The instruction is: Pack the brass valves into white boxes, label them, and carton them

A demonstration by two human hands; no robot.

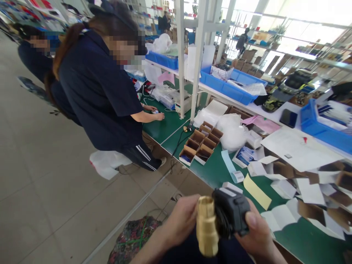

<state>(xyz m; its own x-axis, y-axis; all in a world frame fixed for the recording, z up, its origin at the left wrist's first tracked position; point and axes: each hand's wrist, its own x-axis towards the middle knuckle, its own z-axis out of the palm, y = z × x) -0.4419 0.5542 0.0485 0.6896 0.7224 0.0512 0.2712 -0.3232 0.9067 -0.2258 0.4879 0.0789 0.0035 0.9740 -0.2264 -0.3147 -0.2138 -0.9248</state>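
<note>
A brass valve with a black plastic housing [233,211] is held up in front of me at the table's edge. Its brass body [207,227] hangs on the left side, blurred and nearest the camera. My left hand [184,216] is closed behind the brass part, its fingertips mostly hidden. Around the right side of the housing my right hand [257,229] is wrapped, with the thumb on its edge. Farther along the green table [209,176], a small brass piece [185,128] with a black cord lies beside divided cardboard boxes [196,137].
Opened white boxes [310,190] crowd the right side, near a yellow paper strip [257,190] and blue label strip [229,167]. Blue bins [231,82] sit on the shelf behind white posts [198,66]. At left, a co-worker [101,80] stands handling a small item.
</note>
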